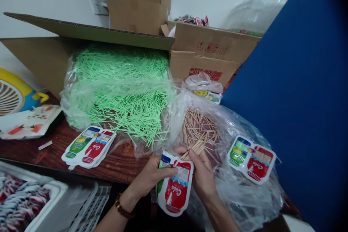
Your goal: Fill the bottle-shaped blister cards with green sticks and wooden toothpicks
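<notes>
My left hand (153, 174), with a beaded bracelet on its wrist, grips a cola candy pouch (176, 190) that has a red half and a green half. The thumb presses on the pouch's front. My right hand (201, 170) pinches a small bundle of brown sticks (198, 147) close to the pouch's top edge. Just beyond it, loose brown sticks (199, 125) lie in a clear plastic bag (231, 123). To the left rests a stack of similar pouches (88, 146); to the right another pouch (252, 158) lies on the plastic, with sticks showing through its window.
A cardboard box (89, 30) on its side spills many green sticks (130, 105) in clear plastic. Behind stands another carton (212, 49). A blue panel (299, 98) borders the right. At lower left is a white foam box (51, 192) of packets; a yellow fan (13, 92) sits far left.
</notes>
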`<state>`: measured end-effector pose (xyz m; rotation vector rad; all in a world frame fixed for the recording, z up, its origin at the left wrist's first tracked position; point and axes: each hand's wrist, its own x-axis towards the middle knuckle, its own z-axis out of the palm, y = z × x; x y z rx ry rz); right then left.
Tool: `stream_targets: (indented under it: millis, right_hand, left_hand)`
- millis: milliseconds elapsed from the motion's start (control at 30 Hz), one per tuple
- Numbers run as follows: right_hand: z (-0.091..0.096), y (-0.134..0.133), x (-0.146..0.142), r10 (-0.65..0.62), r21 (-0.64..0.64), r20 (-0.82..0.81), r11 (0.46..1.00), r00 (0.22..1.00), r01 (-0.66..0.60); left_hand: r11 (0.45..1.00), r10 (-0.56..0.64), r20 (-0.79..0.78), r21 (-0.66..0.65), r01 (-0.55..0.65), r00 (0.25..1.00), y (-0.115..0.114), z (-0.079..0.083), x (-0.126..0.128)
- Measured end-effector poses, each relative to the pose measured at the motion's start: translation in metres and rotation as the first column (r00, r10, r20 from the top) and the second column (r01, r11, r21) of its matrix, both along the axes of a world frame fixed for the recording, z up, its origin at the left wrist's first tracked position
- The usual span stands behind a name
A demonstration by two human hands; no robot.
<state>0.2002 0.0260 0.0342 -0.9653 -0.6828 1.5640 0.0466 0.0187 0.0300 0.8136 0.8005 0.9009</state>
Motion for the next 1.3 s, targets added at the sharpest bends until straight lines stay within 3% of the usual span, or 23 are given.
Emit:
stream_targets:
  millis: [133,300,433,500,600,667,767,833,1033,1300]
  right_hand:
    - [0.008,0.003,0.006,0.190,0.108,0.054,0.975,0.980,-0.194]
    - [0.021,0.017,0.017,0.124,0.210,0.221,0.963,0.968,-0.171]
    - [0.022,0.017,0.022,0.160,0.273,0.540,0.896,0.826,-0.351]
    - [0.019,0.015,0.023,0.178,0.287,0.600,0.862,0.780,-0.418]
    - [0.014,0.015,0.023,0.171,0.274,0.482,0.902,0.859,-0.333]
    - [0.008,0.015,0.021,0.207,0.196,0.350,0.937,0.913,-0.288]
    - [0.000,0.012,0.015,0.305,0.069,0.213,0.943,0.928,-0.326]
    - [-0.004,0.009,0.011,0.308,0.024,0.160,0.949,0.938,-0.315]
    - [-0.010,0.007,0.009,0.241,-0.016,0.137,0.970,0.961,-0.241]
    - [-0.015,0.009,0.004,0.113,0.046,0.193,0.991,0.975,-0.124]
  left_hand:
    - [1.000,-0.006,-0.069,-0.004,0.005,0.998,0.005,0.001,-0.001]
    - [0.999,-0.013,-0.111,0.041,0.017,0.994,0.013,0.003,-0.002]
    - [0.993,0.073,-0.072,0.095,-0.066,0.995,0.017,-0.001,0.000]
    - [0.992,0.083,-0.053,0.103,-0.077,0.995,0.018,-0.004,0.000]
    - [0.993,0.087,-0.058,0.087,-0.082,0.994,0.020,-0.006,-0.001]
    - [0.992,0.109,-0.067,0.078,-0.103,0.992,0.020,-0.005,-0.002]
    - [0.990,0.130,-0.065,0.063,-0.126,0.989,0.021,-0.003,-0.001]
    - [0.989,0.142,-0.052,0.049,-0.140,0.988,0.021,-0.002,-0.001]
    - [0.995,0.102,-0.061,-0.004,-0.102,0.993,0.021,-0.006,-0.005]
    - [0.989,0.146,-0.086,-0.003,-0.146,0.986,0.022,-0.004,-0.005]
